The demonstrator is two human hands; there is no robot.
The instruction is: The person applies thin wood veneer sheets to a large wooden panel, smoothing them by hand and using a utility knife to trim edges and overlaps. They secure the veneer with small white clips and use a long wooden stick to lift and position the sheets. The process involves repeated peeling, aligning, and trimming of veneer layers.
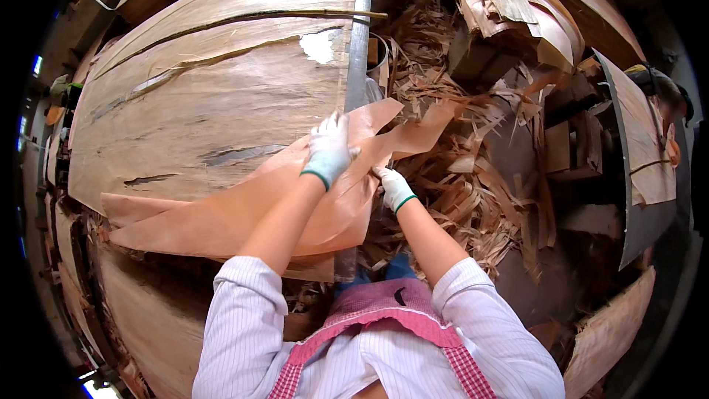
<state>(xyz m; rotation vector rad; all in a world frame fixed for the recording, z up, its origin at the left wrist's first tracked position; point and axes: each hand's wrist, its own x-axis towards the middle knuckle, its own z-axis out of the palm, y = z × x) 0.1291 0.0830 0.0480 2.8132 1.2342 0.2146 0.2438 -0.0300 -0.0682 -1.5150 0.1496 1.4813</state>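
Note:
A thin reddish-brown wood veneer sheet [221,223] lies slanted and creased across the near edge of a table-high stack of paler veneer [244,96]. Its torn, pointed end [428,129] sticks out to the right past the stack. My left hand [329,149], in a white glove with a green cuff, rests on top of the sheet with its fingers extended and its thumb to the side. In the same kind of glove, my right hand [394,187] pinches the sheet's right edge, thumb uppermost. Some of its fingertips are hidden.
A grey metal edge [357,59] borders the stack, with a thin strip [295,14] lying across it. Veneer scraps [458,192] cover the floor. A veneer bundle [509,8] sits at far right. Beyond a dark-edged board [639,155], another person [668,96] bends over veneer.

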